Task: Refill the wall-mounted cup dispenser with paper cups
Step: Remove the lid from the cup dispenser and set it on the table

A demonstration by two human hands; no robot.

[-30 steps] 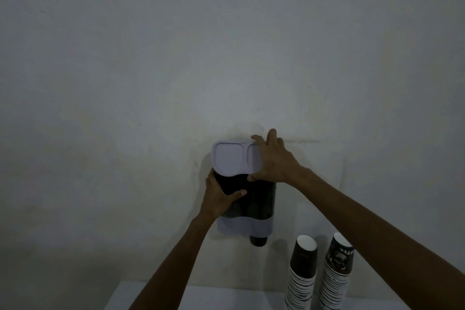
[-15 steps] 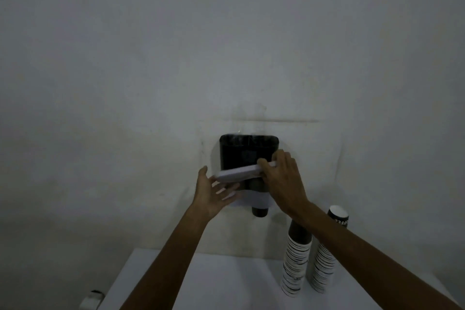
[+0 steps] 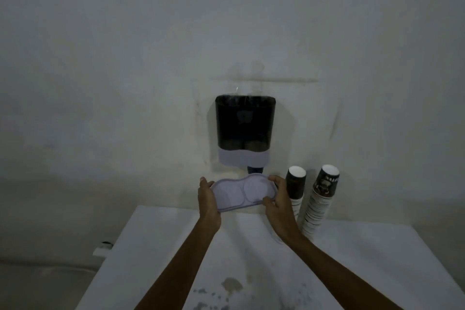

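Observation:
A dark cup dispenser [image 3: 244, 126] with a pale lilac base hangs on the wall, its top uncovered. One dark cup [image 3: 254, 170] pokes out of its bottom. I hold the lilac dispenser lid [image 3: 242, 191] flat below the dispenser, above the table. My left hand [image 3: 208, 200] grips the lid's left end and my right hand [image 3: 278, 199] grips its right end. Two tall stacks of paper cups [image 3: 295, 189] [image 3: 320, 199] stand upside down against the wall, just right of my right hand.
A white table [image 3: 364, 259] with stains near the front stands against the pale wall [image 3: 125, 58]. A small white object [image 3: 102, 250] sticks out beside the table's left edge.
The lid came off the dispenser's top and moved down in front of it to just above the table. My left hand left the dispenser body and took the lid's left end.

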